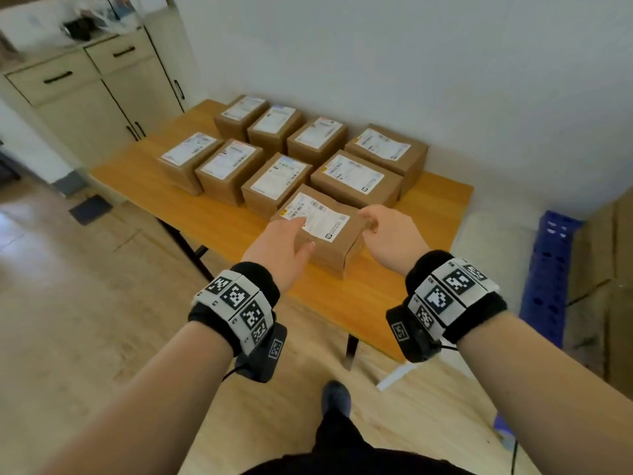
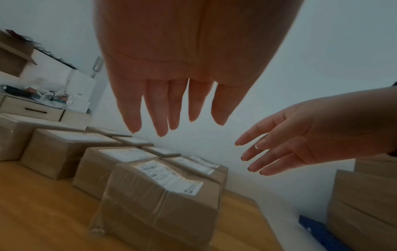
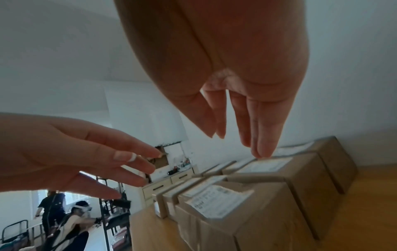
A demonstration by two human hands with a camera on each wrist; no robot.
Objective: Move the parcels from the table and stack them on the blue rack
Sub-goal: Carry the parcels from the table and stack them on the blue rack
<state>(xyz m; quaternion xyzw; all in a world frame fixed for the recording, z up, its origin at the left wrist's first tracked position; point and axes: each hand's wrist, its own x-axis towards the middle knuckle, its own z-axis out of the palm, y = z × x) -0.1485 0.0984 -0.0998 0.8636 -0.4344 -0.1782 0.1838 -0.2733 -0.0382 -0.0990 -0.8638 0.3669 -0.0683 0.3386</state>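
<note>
Several brown cardboard parcels with white labels stand in rows on the wooden table point(image 1: 144, 173). The nearest parcel point(image 1: 337, 246) point(image 2: 159, 203) point(image 3: 236, 220) sits alone by the front edge. My left hand point(image 1: 291, 234) point(image 2: 171, 110) hovers over its left end with fingers straight and spread, holding nothing. My right hand point(image 1: 380, 224) point(image 3: 236, 118) hangs over its right end, fingers pointing down, also holding nothing. Neither hand is seen touching the box in the wrist views. The blue rack point(image 1: 551, 275) point(image 2: 322, 236) stands on the floor right of the table.
A beige cabinet point(image 1: 85, 90) with drawers stands at the back left. Flat cardboard point(image 1: 613, 286) leans behind the rack at the far right. Other people point(image 3: 71, 219) are in the background room. My foot point(image 1: 337, 397) is on the wooden floor before the table.
</note>
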